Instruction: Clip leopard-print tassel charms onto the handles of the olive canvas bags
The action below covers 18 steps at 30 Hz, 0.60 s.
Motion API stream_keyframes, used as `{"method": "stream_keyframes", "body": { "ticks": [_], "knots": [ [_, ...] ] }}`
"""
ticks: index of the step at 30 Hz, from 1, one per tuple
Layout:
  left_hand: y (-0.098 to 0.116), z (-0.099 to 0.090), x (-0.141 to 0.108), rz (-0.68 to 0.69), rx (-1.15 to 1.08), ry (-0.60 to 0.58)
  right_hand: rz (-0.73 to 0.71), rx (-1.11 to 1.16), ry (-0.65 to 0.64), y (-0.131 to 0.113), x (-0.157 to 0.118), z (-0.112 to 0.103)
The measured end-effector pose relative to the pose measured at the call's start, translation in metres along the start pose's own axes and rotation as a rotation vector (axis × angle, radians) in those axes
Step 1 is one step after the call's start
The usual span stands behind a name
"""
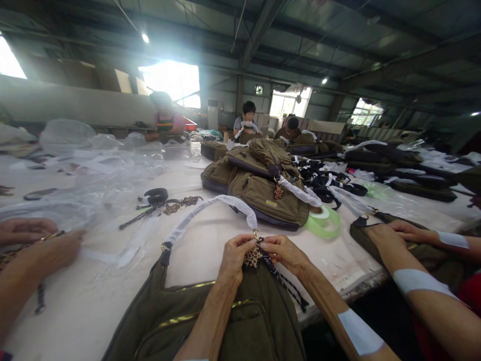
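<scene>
An olive-green shoulder bag (pixel 203 316) with brass zips lies in front of me, its strap (pixel 214 203) wrapped in white material and arched away over the table. At the strap's right end, by the gold ring (pixel 257 234), my left hand (pixel 238 255) pinches the top of a leopard-print charm (pixel 253 255). Close against it, my right hand (pixel 283 252) is closed on the black-and-white cord (pixel 287 283) of the same charm. The cord's ends trail down to the right over the bag. My fingertips hide the exact joint between cord and ring.
A pile of olive bags (pixel 263 188) stands ahead, beside a roll of green tape (pixel 323 223). More leopard charms (pixel 180 204) and a rolled black strap (pixel 156 194) lie left. Co-workers' hands work at both sides: one pair (pixel 48 245) left, another (pixel 391 235) right. Plastic wrapping (pixel 90 175) covers the far left.
</scene>
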<state>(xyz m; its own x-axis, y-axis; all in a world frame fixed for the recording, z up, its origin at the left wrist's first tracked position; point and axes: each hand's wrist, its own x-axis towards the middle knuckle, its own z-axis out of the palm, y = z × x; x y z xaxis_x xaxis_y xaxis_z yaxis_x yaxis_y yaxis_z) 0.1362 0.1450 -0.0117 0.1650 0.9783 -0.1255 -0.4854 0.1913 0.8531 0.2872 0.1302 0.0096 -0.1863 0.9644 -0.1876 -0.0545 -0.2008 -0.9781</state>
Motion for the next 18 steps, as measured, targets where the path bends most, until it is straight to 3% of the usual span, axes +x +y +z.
{"method": "stream_keyframes", "body": {
  "ticks": [4, 10, 14, 18],
  "knots": [
    [-0.001, 0.0, 0.0, -0.015, 0.015, -0.033, -0.063, -0.002, 0.073, -0.001, 0.007, -0.002],
    [0.001, 0.0, -0.001, 0.0, 0.049, -0.085, -0.128, 0.062, 0.073, 0.001, 0.007, 0.003],
    [0.003, 0.0, -0.001, -0.025, 0.052, -0.039, -0.145, -0.019, 0.11, -0.003, 0.006, 0.002],
    [0.005, 0.001, -0.002, 0.001, 0.106, -0.072, -0.207, -0.106, 0.155, -0.01, 0.012, -0.002]
  ]
}}
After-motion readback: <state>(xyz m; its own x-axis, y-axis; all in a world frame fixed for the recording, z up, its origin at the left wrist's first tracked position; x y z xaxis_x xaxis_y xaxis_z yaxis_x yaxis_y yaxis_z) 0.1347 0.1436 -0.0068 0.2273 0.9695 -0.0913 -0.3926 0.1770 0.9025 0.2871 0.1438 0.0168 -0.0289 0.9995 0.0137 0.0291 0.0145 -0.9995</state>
